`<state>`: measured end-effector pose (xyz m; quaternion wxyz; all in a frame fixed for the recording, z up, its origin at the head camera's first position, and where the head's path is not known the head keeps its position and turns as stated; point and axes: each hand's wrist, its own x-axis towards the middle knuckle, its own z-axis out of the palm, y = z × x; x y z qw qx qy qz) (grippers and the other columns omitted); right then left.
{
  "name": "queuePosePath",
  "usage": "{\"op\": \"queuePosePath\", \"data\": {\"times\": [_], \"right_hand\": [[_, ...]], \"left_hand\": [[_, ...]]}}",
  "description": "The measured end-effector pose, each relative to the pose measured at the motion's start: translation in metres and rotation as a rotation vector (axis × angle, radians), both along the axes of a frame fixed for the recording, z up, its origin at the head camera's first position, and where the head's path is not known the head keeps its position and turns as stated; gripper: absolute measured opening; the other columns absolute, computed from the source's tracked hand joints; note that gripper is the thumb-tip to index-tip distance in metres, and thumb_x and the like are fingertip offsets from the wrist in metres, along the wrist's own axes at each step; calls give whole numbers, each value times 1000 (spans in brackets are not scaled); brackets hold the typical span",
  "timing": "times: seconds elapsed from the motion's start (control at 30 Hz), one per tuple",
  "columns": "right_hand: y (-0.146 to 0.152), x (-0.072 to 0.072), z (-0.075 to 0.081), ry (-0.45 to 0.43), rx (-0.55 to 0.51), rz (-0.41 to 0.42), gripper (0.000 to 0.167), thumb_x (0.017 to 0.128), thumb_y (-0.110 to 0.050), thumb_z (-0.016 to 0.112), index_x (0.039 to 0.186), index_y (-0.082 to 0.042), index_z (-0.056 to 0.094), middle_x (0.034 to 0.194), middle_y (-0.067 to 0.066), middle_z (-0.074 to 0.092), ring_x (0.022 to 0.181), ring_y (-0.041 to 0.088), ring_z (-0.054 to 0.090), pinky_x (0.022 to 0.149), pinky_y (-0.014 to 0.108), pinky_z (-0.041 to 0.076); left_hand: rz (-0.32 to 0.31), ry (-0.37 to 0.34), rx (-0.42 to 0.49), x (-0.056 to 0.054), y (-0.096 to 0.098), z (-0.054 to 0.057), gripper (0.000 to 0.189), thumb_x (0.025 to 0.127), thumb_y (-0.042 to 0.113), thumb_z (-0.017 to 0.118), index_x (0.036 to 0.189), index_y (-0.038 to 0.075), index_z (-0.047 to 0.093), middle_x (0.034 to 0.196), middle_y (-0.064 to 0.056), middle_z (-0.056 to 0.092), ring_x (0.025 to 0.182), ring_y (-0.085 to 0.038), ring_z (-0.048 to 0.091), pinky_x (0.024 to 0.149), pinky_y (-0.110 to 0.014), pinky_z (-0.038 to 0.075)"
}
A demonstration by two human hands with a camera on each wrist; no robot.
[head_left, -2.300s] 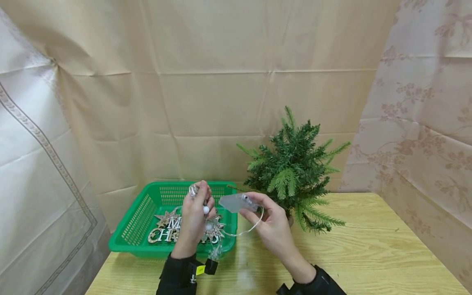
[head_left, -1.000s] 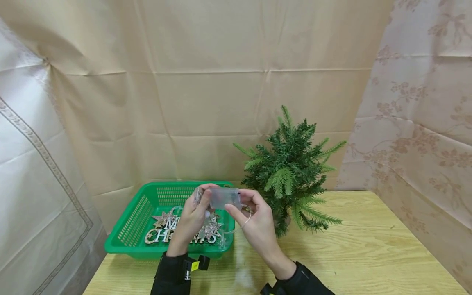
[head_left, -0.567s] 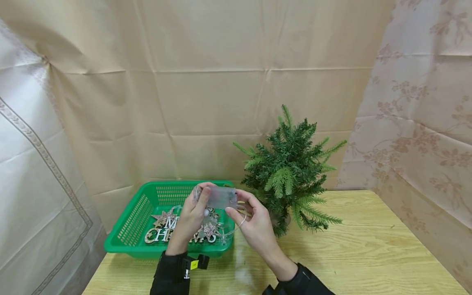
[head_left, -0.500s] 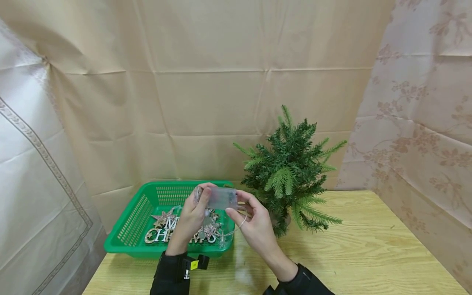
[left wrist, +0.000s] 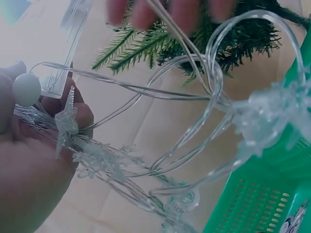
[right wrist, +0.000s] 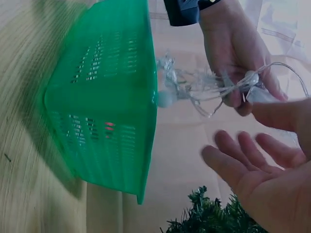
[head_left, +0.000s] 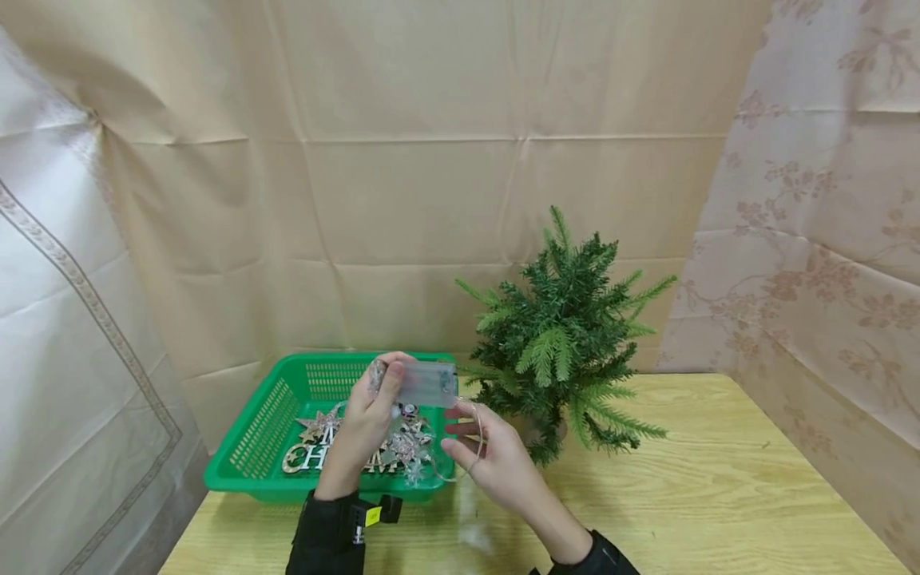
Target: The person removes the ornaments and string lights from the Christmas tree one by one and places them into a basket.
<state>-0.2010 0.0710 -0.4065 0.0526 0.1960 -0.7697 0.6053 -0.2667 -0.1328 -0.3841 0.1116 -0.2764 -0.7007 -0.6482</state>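
Observation:
My left hand [head_left: 362, 427] grips a clear plastic battery box [head_left: 429, 384] together with a bunched string of fairy lights [left wrist: 104, 162]. The box juts out to the right past the thumb. Thin clear wire loops below the hand, with star and snowflake shapes and a white ball [left wrist: 26, 90] on it, seen in the left wrist view. Just below and right of the box is my right hand [head_left: 499, 463], its fingers apart and holding nothing. A loop of wire passes by its fingers; whether they touch is unclear. Both hands are over the right side of a green basket [head_left: 251, 451].
Inside the basket lie wooden lettering [head_left: 312, 458] and glittery star ornaments [head_left: 316, 426]. A small artificial fir tree [head_left: 568, 319] stands on the wooden table [head_left: 719, 479] to the right. Cloth hangs behind and at both sides.
My right hand brought the battery box leftward to my left hand, then let go and moved slightly down. The left hand now holds the box with the lights.

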Motion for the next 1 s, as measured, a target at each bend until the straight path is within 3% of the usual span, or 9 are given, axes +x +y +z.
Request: {"op": "queuePosePath", "data": {"times": [0.13, 0.27, 0.43, 0.6, 0.73, 0.83, 1.0], "right_hand": [[2, 0, -6, 38, 138, 37, 46, 99, -17, 68, 141, -4, 55, 135, 12, 61, 116, 29, 64, 94, 34, 54], [1, 2, -9, 101, 299, 95, 39, 100, -20, 66, 136, -4, 62, 132, 11, 64, 117, 26, 64, 95, 38, 54], [-1, 4, -12, 200, 497, 175, 31, 100, -18, 66, 127, -4, 69, 128, 4, 68, 121, 19, 62, 102, 35, 49], [-5, 4, -14, 384, 682, 183, 24, 98, -15, 68, 120, -8, 73, 121, 0, 72, 115, 13, 66, 100, 30, 50], [-8, 4, -18, 537, 725, 203, 21, 97, -12, 70, 117, -11, 74, 115, -2, 73, 109, 8, 67, 97, 23, 50], [-10, 5, -20, 564, 720, 217, 20, 97, -10, 69, 116, -12, 75, 112, -4, 72, 104, 4, 67, 93, 16, 49], [-10, 6, -21, 550, 711, 224, 19, 98, -10, 69, 116, -14, 75, 112, -5, 72, 101, 1, 66, 87, 11, 48]], "left_hand": [[-7, -4, -1, 0, -2, 7, 26, 111, 21, 42, 127, 6, 57, 108, -11, 59, 85, -21, 54, 71, -30, 46], [3, 37, -26, -3, -3, 15, 26, 111, 19, 42, 126, 4, 57, 107, -12, 60, 87, -22, 55, 72, -28, 46], [19, 50, -121, -9, -6, 26, 27, 111, 24, 44, 126, 7, 58, 102, -12, 61, 84, -23, 56, 71, -29, 47], [9, 73, -320, -19, -12, 35, 29, 110, 30, 46, 129, 12, 59, 105, -7, 65, 85, -23, 59, 74, -35, 48], [19, 116, -487, -29, -16, 40, 32, 110, 35, 46, 128, 13, 60, 106, -4, 67, 86, -22, 59, 75, -38, 47], [16, 142, -603, -38, -18, 43, 34, 109, 37, 46, 127, 12, 61, 111, -2, 67, 94, -20, 62, 81, -40, 50], [-3, 236, -809, -55, -19, 41, 24, 108, 30, 51, 117, 11, 63, 105, -1, 66, 86, -14, 58, 77, -36, 49]]}}
